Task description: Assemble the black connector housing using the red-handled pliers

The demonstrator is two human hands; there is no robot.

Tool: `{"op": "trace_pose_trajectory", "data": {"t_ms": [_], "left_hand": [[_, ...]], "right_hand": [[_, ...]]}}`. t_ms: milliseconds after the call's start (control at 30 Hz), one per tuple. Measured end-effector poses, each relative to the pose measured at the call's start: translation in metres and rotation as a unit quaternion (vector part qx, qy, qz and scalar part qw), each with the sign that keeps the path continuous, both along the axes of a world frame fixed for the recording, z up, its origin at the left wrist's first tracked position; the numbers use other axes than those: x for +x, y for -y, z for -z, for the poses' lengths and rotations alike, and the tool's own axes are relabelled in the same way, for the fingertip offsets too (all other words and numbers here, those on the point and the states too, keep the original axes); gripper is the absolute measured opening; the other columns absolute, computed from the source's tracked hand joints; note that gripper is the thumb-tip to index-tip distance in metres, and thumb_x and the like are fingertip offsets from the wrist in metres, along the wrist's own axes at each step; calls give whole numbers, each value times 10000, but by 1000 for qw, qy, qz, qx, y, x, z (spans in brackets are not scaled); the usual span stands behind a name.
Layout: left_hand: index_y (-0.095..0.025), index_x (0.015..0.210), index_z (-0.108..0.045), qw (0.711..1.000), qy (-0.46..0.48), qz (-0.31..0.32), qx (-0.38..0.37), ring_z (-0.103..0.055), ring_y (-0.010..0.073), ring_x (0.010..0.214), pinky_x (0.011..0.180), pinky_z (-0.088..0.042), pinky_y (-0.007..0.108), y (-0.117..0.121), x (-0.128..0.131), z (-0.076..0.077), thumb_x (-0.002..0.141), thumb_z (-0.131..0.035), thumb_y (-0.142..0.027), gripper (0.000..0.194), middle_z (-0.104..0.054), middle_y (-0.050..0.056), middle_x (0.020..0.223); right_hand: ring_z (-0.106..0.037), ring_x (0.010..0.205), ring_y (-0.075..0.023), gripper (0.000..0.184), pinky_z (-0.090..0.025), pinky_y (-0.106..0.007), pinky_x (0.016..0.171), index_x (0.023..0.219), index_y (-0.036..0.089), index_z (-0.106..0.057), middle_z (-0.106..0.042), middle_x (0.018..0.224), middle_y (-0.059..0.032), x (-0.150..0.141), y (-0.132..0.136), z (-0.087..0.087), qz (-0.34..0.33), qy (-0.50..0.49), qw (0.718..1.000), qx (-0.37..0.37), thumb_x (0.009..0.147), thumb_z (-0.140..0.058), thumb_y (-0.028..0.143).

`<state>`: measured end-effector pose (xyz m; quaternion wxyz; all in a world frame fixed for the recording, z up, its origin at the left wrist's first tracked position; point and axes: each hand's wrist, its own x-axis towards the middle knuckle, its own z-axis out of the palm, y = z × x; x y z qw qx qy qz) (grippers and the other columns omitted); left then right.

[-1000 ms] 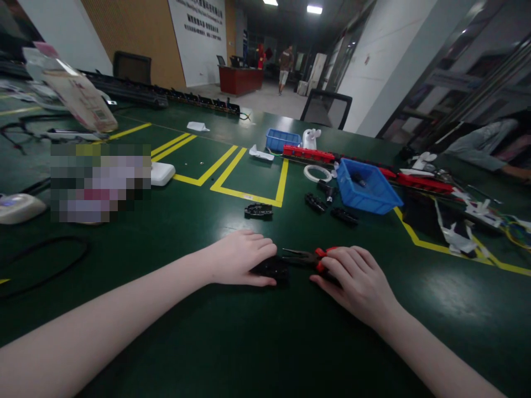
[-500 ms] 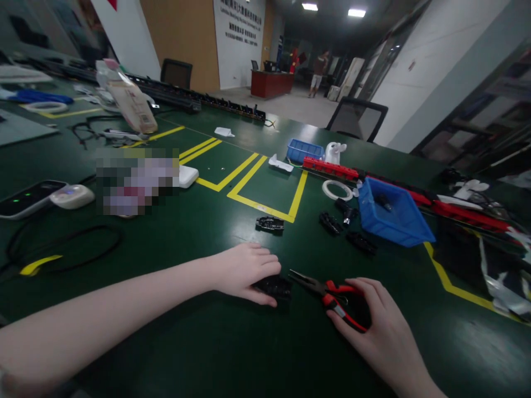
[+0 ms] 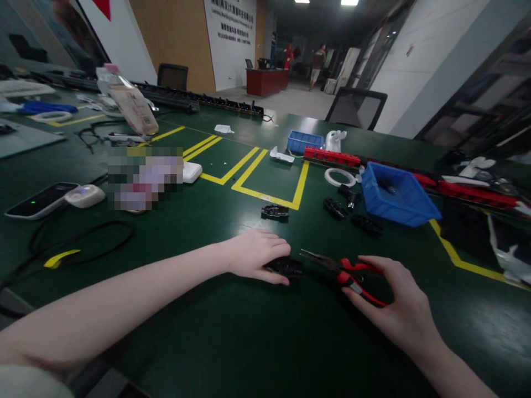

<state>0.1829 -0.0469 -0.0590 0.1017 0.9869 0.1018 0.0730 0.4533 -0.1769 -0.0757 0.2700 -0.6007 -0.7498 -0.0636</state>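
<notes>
My left hand is closed over a small black plastic part on the dark green table, with its right end showing past the fingers. In my right hand are red-handled needle-nose pliers, the thumb on one handle and the fingers around the other. The pliers' thin jaws point left and end a short way from the black part, apart from it. Beyond my left hand lies a similar black part. More black parts lie farther right, by a blue bin.
A white ring, a smaller blue basket and a long red strip lie at the back right. Yellow tape marks the tabletop. On the left are a black cable, a white power bank and a bottle.
The camera view has shifted, so both hands appear a little higher and farther right. My left hand keeps the black part and my right keeps the pliers, their tip still apart from it.
</notes>
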Motion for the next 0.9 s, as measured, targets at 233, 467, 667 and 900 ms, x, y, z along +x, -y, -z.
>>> {"op": "trace_pose_trajectory", "data": {"t_ms": [233,467,667,900], "left_hand": [[-167,904,-496,1000,-3,-2,-17,-564,164,748,653,-415,281,0,-1,1,854,-491,-536,371,-593,18,860],[-175,897,-495,999,-10,-8,-46,-552,154,751,670,-424,284,-1,0,-1,848,-506,-521,349,-583,6,860],[-176,889,-492,999,-14,-11,-44,-551,156,763,673,-434,285,0,0,-2,839,-531,-496,326,-580,7,862],[-177,874,-490,1000,-19,-10,-22,-557,163,758,669,-431,288,2,0,-3,828,-547,-490,322,-584,9,855]], "right_hand": [[-573,971,-230,497,-507,-402,814,1180,209,-483,-584,1062,-91,-8,4,-8,-28,-29,998,48,736,-660,342],[-584,1007,-217,449,-525,-381,840,1138,240,-519,-580,1111,-75,-12,8,-12,-35,-66,996,-37,727,-661,353],[-607,965,-211,452,-546,-358,800,1141,251,-532,-599,1074,-69,-17,11,-11,-25,-71,995,-71,721,-662,357],[-611,952,-210,436,-550,-353,790,1132,245,-543,-597,1071,-76,-18,10,-10,-29,-76,993,-87,726,-653,357]]}}
